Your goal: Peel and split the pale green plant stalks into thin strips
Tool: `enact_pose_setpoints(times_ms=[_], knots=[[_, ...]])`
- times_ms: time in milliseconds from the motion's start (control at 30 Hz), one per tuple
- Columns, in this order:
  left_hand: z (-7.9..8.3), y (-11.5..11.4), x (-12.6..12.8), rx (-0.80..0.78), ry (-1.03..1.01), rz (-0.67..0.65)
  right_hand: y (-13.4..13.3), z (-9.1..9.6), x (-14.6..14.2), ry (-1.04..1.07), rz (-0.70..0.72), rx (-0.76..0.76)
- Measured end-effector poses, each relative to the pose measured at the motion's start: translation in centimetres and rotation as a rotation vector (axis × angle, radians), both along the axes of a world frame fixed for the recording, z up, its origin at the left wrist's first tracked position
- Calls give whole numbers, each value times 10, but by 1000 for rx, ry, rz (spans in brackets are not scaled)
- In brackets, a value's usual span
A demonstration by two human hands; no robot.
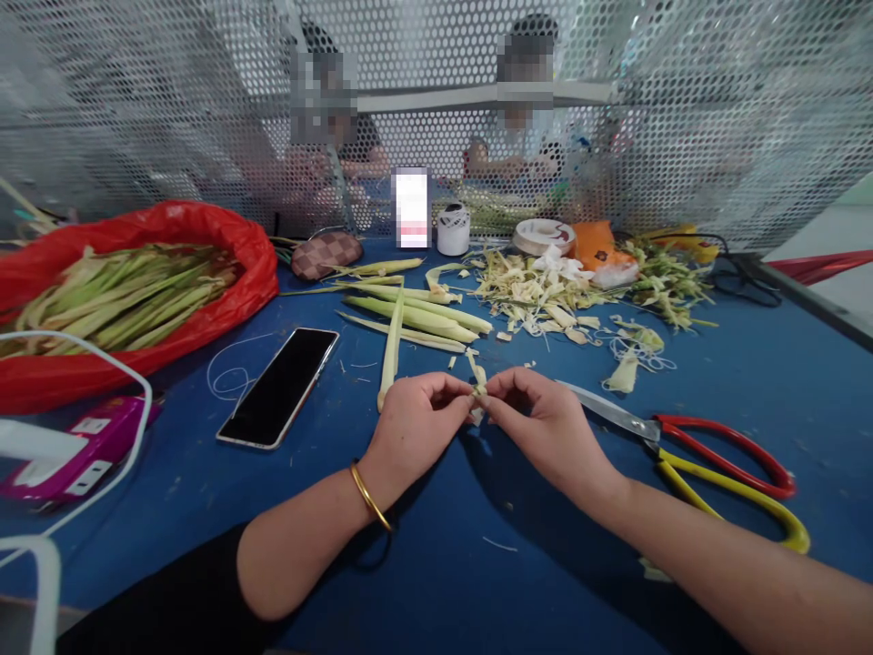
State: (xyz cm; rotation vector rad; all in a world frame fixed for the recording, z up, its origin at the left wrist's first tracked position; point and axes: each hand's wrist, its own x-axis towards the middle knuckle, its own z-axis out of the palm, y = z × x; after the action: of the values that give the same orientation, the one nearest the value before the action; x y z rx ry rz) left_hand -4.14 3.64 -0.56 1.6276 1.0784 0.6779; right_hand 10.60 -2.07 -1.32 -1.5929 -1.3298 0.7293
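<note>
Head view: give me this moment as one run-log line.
left hand: pinching pale strip | right hand: pinching same strip | scissors: on blue table, beside right hand

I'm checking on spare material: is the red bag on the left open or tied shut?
Open: the red bag's rim is spread wide, and the long green leaves inside lie exposed.
</note>
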Motion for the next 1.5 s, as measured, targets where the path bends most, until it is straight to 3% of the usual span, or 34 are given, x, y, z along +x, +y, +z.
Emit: enact_pose_setpoints(times_ms=[133,267,667,967,1200,1300,1500], knots=[[2,-2,-1,192,138,-5,-2,-2,2,-273,24,116],[4,-4,-1,264,181,-12,-2,-3,1,-398,54,127],[3,-8,-3,559,400,-20,1,-1,-2,-161,-20,4],[5,-8,-1,468,353,-8,1,1,-3,-48,-26,-78],[1,-6,-2,543,371,-9,2,0,-2,-35,-17,-57],[-2,-7,-3,699,413,-18,2,-2,-2,-28,-10,-50],[-1,-11,-5,1203,536,-121,3,-6,-1,58,-11,-64]])
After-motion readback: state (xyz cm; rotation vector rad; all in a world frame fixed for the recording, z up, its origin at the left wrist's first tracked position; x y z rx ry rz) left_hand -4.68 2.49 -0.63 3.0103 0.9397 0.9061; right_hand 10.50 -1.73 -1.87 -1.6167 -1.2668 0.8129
